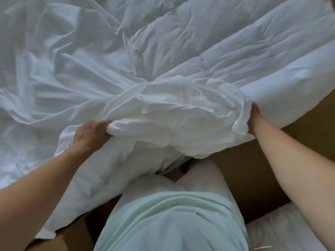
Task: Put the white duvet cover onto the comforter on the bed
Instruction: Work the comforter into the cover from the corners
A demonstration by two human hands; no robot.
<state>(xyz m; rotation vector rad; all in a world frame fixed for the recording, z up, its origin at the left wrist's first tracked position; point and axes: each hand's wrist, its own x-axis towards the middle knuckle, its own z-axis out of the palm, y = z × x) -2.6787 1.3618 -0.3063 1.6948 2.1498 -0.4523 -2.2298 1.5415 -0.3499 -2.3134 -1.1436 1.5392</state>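
Observation:
The thin, wrinkled white duvet cover (59, 73) spreads over the left and middle of the bed. The thick, puffy white comforter (244, 51) lies across the upper right, its near end wrapped in bunched cover fabric (172, 113) at the bed's edge. My left hand (91, 132) is clenched on a fold of the cover at the left side of that bundle. My right hand (254, 117) grips the cover's edge on the right side, with its fingers hidden under the cloth.
A brown floor (253, 169) runs along the bed's near side. My pale green shirt (172, 220) and light trousers fill the bottom centre. Another white fabric piece (290, 230) lies at the bottom right.

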